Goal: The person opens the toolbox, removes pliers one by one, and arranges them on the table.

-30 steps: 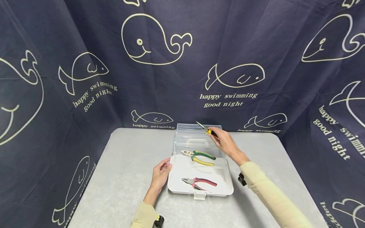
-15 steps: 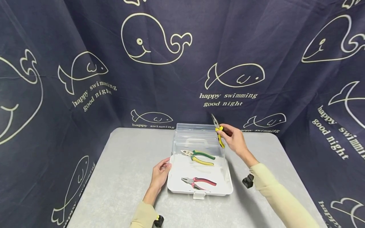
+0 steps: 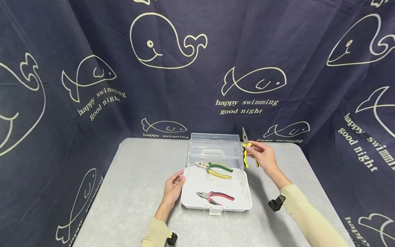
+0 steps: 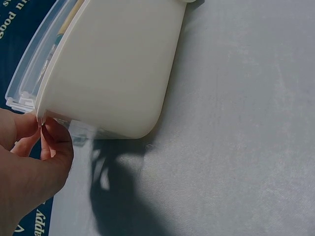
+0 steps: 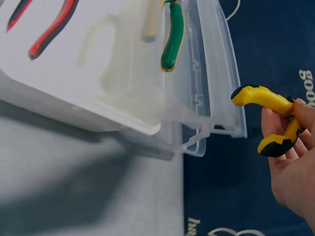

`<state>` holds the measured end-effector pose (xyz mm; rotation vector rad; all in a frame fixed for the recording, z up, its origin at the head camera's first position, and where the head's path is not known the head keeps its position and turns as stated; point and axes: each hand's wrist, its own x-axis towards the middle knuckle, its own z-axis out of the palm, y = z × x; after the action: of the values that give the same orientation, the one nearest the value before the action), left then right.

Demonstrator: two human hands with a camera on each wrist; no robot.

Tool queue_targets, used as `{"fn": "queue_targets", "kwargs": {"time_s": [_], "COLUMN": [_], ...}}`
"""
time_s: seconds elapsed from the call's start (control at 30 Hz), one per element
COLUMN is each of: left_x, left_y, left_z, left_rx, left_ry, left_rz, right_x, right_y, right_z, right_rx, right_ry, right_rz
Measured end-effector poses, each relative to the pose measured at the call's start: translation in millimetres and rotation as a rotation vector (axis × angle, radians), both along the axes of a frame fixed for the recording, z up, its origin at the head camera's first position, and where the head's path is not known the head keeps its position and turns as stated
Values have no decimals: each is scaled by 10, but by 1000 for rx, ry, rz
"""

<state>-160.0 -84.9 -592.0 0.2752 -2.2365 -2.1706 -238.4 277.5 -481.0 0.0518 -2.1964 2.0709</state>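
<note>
A white toolbox (image 3: 190, 188) stands on the table with its clear lid (image 3: 199, 145) tipped back. My left hand (image 3: 172, 189) pinches the box's left rim near the back corner between thumb and fingers. Right of the lid, my right hand (image 3: 266, 158) holds needle-nose pliers (image 3: 247, 145) by their yellow and black handles, tip pointing up and handles spread apart. Green and yellow pliers (image 3: 220, 167) lie at the rear of the box, by the lid. Red and black combination pliers (image 3: 223, 195) lie nearer the front latch (image 3: 215, 211).
The grey table (image 3: 139, 171) reaches out on both sides of the box. Dark blue cloth (image 3: 197, 103) with fish and whale drawings hangs at the back and sides. The raised lid stands close to the back cloth.
My right hand has carried the needle-nose pliers rightward from over the lid to beside it, turning them from slanted left to nearly upright. My left hand has stayed at the rim.
</note>
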Motion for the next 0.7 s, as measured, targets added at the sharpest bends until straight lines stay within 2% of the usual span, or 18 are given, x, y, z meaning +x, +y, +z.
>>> {"fn": "queue_targets", "kwargs": {"time_s": [0.17,0.43,0.5,0.7], "left_x": [-2,-3,-6,-6], "left_y": [-5,7,3,-7], "left_z": [-3,12,9,11], "left_rx": [3,9,7,19], "left_ry": [-6,13,22,-13], "left_rz": [-2,1,-2,-3], "right_x": [105,281,314,389], "right_y": [165,441,508,663], "right_z": [-96,-268,-333,-564], "right_rx": [-84,-220,-238,-261], "right_ry": [-59,-138,-156,-228], "right_rz": [-14,-93,-116,-193]}}
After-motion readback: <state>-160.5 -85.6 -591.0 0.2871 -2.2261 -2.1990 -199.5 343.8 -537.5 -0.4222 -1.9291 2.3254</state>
